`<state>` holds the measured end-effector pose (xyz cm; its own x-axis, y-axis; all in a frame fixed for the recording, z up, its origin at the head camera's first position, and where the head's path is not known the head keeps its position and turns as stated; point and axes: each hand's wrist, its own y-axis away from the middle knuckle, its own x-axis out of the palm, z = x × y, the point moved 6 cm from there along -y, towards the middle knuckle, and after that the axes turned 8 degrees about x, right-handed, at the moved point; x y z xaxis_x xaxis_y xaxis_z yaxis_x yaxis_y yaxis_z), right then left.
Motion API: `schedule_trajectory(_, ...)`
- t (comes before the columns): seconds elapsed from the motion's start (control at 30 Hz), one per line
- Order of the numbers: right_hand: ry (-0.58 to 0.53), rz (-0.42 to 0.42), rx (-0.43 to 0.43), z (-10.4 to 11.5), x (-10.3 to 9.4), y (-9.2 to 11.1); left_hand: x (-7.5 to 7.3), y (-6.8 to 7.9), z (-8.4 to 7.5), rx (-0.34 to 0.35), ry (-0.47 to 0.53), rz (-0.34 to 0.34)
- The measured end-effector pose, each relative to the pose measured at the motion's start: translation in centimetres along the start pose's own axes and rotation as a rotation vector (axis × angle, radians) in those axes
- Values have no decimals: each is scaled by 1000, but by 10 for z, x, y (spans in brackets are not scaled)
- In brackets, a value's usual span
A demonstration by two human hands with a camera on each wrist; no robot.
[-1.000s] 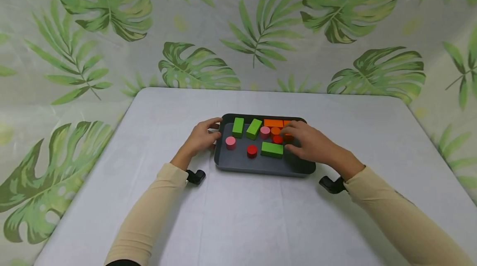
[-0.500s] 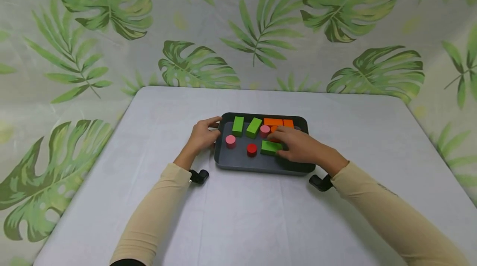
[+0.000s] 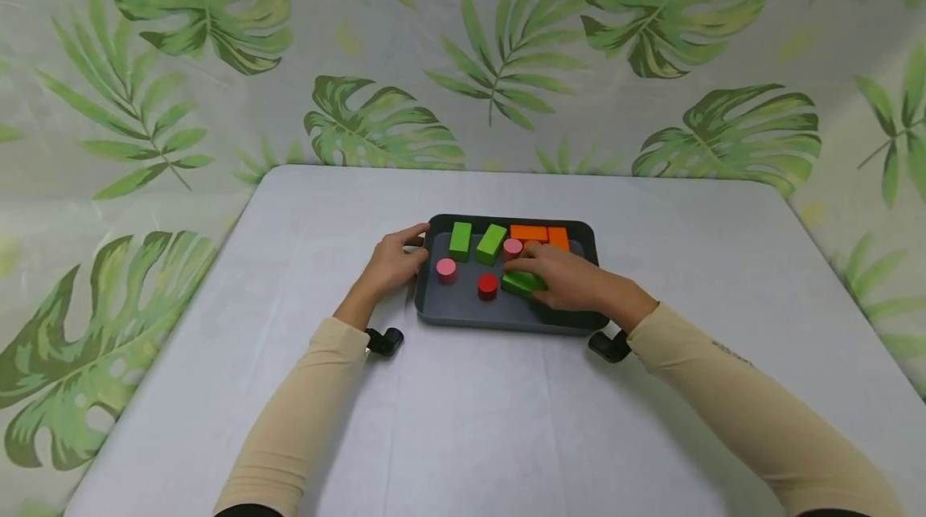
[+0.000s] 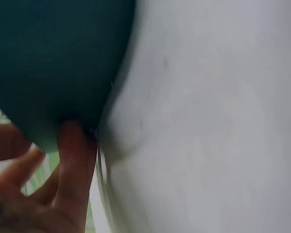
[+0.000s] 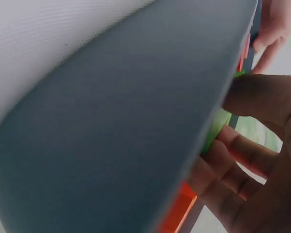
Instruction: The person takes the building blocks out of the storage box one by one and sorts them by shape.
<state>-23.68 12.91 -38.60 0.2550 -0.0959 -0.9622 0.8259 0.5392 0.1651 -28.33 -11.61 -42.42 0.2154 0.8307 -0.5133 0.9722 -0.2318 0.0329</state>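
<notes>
A dark grey rectangular tray (image 3: 463, 309) holds coloured blocks and cylinders. My left hand (image 3: 393, 265) grips its left edge; in the left wrist view the thumb (image 4: 72, 155) presses the tray's outer wall. Inside the tray's right half, my right hand (image 3: 571, 277) pinches a green block (image 3: 521, 284), which looks slightly tilted. Thumb and fingertips lie on either side of that block in the right wrist view, partly behind the tray wall (image 5: 116, 116). A red cylinder (image 3: 487, 286) stands just left of the held block. Behind the right fingers are a pink cylinder (image 3: 512, 248) and a partly hidden orange cylinder (image 3: 532, 245).
Two more green blocks (image 3: 460, 241) stand along the tray's back left, with another pink cylinder (image 3: 446, 270) in front. Two orange blocks (image 3: 529, 233) line the back right. The tray sits on a white-covered table (image 3: 463, 420) before a leaf-patterned cloth (image 3: 391, 43).
My right hand has moved left and down over the tray, and its fingers have closed on the green block, which now tilts. The left hand has stayed at the tray's edge.
</notes>
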Motion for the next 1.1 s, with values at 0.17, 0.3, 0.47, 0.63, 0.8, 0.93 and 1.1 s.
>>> schedule_trajectory(0.17, 18, 51, 29, -1, 2, 1, 4, 1, 7, -9, 157, 138)
schedule_trajectory(0.3, 9, 95, 26, 0, 3, 0, 5, 1, 13, -30, 231, 172)
schedule_trajectory(0.47, -13, 79, 10, 2, 4, -3, 6, 2, 13, -20, 277, 155)
schedule_trajectory(0.63, -28, 67, 13, 1, 5, -5, 5, 4, 13, -26, 307, 132)
schedule_trajectory(0.8, -49, 64, 18, 0, 3, -3, 6, 3, 13, -30, 320, 133)
schedule_trajectory(0.93, -53, 63, 22, 0, 2, -2, 6, 3, 12, -37, 317, 137)
schedule_trajectory(1.1, -86, 50, 3, -3, -4, 0, 5, 5, 11, -46, 325, 132)
